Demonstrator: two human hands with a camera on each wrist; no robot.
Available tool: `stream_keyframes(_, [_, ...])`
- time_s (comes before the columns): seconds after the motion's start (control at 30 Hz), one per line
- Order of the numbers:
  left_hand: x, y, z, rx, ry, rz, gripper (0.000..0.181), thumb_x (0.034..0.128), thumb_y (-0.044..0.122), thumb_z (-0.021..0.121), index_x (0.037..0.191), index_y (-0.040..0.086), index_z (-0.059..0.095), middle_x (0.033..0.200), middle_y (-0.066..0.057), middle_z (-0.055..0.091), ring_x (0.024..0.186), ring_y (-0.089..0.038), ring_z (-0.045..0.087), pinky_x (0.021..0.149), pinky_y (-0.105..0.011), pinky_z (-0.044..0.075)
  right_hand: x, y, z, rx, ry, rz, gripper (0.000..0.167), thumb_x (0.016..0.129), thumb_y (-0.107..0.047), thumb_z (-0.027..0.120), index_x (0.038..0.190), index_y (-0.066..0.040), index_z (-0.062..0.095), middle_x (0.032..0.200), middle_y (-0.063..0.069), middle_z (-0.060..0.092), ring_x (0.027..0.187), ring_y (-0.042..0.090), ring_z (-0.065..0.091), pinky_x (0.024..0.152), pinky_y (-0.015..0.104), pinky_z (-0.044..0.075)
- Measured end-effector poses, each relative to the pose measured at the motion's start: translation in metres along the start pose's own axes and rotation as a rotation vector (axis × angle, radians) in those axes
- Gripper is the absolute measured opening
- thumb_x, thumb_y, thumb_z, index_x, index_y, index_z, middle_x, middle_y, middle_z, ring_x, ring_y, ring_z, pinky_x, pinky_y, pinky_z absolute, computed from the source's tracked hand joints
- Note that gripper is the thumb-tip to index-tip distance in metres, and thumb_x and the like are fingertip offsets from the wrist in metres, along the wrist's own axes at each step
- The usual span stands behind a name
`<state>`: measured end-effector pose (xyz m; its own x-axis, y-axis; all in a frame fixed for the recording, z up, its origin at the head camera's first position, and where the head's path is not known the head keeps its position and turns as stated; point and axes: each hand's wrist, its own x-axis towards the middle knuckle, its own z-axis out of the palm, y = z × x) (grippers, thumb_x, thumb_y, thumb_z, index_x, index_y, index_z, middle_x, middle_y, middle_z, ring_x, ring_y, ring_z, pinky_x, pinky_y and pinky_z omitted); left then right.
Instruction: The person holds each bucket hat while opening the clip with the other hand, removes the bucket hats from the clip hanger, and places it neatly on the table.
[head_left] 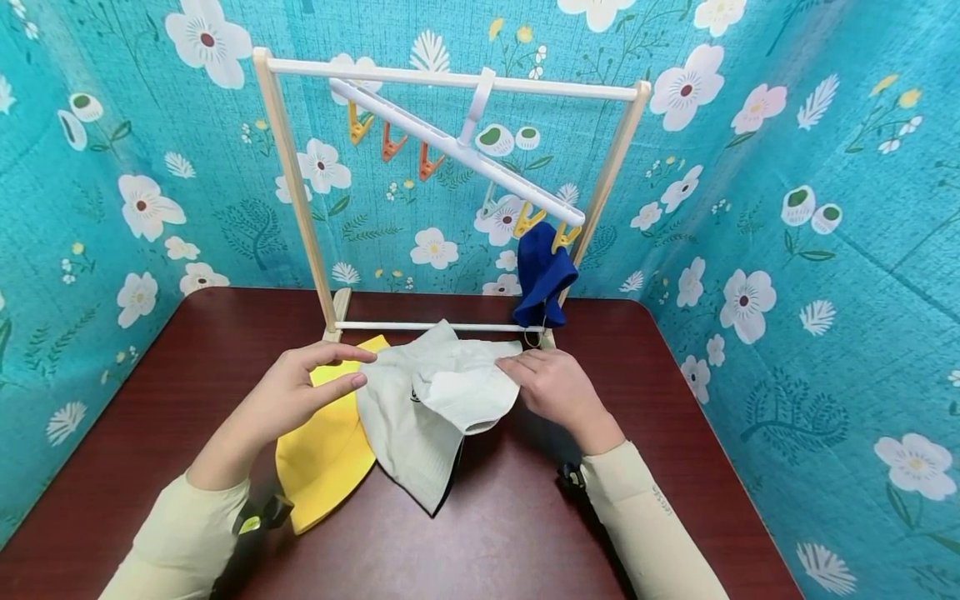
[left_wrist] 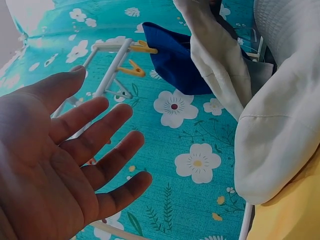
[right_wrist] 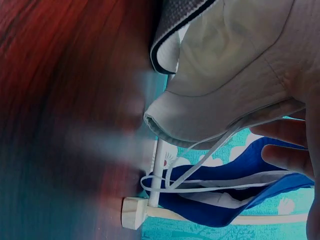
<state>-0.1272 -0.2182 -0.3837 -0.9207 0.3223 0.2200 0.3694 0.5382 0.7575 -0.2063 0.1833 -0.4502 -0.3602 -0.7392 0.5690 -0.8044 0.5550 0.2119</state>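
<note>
My right hand (head_left: 553, 390) pinches the brim of a white hat (head_left: 468, 387), which is lifted over a pale grey-green hat (head_left: 408, 425) on the table. Strings dangle from the white hat in the right wrist view. My left hand (head_left: 300, 392) holds nothing; its fingers are spread, palm toward the hats, in the left wrist view (left_wrist: 65, 150). Partly beneath the pale hat lies a yellow hat (head_left: 322, 458), close to the left forearm. A blue hat (head_left: 543, 275) hangs from a yellow clip (head_left: 566, 238) at the low right end of a white hanger (head_left: 457, 150).
A wooden rack (head_left: 300, 192) stands at the back of the dark red table (head_left: 525, 533), with the tilted hanger hooked on its top bar. Several other clips, among them an orange clip (head_left: 392, 142), hold nothing. Flowered teal cloth (head_left: 787, 275) surrounds the table.
</note>
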Motion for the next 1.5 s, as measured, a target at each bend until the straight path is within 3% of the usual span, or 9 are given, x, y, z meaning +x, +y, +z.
stream_keyframes(0.43, [0.000,0.003,0.000,0.001,-0.011,0.005,0.028,0.0973,0.032,0.072,0.126,0.029,0.072,0.126,0.008,0.070,0.123,-0.019,0.060,0.098,-0.048,0.049,-0.008,0.012,0.002,0.072,-0.046,0.009,0.042,0.088,0.002,0.054,0.120,-0.012,0.076,0.108,0.002,0.078,0.097,0.016,0.074,0.087,0.038,0.059])
stream_keyframes(0.7, [0.000,0.002,0.001,0.008,-0.017,0.008,0.029,0.0969,0.033,0.073,0.126,0.028,0.072,0.125,0.007,0.071,0.123,-0.020,0.060,0.099,-0.051,0.048,-0.009,0.012,0.000,0.062,-0.147,0.035,0.042,0.087,0.005,0.055,0.117,-0.013,0.077,0.106,0.001,0.078,0.098,0.015,0.073,0.087,0.037,0.058])
stream_keyframes(1.0, [0.000,0.001,0.001,0.025,-0.024,0.008,0.030,0.0967,0.035,0.073,0.126,0.028,0.072,0.124,0.007,0.071,0.122,-0.020,0.060,0.098,-0.052,0.049,-0.007,0.014,0.001,0.133,-0.232,0.050,0.043,0.082,0.007,0.059,0.109,-0.019,0.080,0.100,-0.004,0.077,0.095,0.012,0.071,0.086,0.035,0.057])
stream_keyframes(1.3, [0.001,0.001,0.000,0.021,-0.038,0.003,0.030,0.0961,0.036,0.073,0.126,0.030,0.072,0.124,0.011,0.070,0.123,-0.019,0.059,0.098,-0.050,0.049,-0.010,0.014,0.004,0.187,-0.357,0.080,0.047,0.081,0.008,0.060,0.101,-0.029,0.079,0.092,-0.010,0.074,0.086,0.007,0.067,0.077,0.030,0.056])
stream_keyframes(1.5, [0.001,0.001,0.000,0.025,-0.046,0.005,0.031,0.0963,0.035,0.073,0.126,0.028,0.072,0.125,0.009,0.070,0.122,-0.022,0.060,0.097,-0.050,0.050,-0.010,0.013,0.006,0.186,-0.425,0.117,0.050,0.080,0.009,0.060,0.103,-0.031,0.079,0.093,-0.011,0.074,0.085,0.008,0.068,0.077,0.031,0.056])
